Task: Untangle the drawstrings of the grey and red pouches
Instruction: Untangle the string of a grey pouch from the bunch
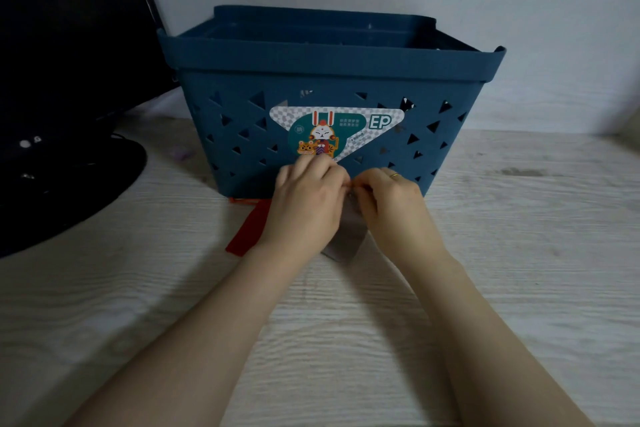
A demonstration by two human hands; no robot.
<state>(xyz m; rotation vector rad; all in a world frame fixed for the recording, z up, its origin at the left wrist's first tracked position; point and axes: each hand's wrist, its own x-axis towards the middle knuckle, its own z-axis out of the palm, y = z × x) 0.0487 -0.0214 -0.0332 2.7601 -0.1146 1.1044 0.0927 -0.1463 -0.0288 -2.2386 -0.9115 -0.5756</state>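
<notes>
The left hand and right hand meet fingertip to fingertip, fingers curled, pinching something too small to make out, presumably the drawstrings. Beneath that pinch, the red pouch and grey pouch lie mostly hidden by both hands, just before the blue basket.

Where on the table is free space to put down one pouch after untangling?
Bare table lies right of the right hand, in front of the blue basket. More lies nearer the person, left of the left hand, below the monitor base. It is crowded at the basket's foot, where both hands work over the red pouch and grey pouch.
</notes>
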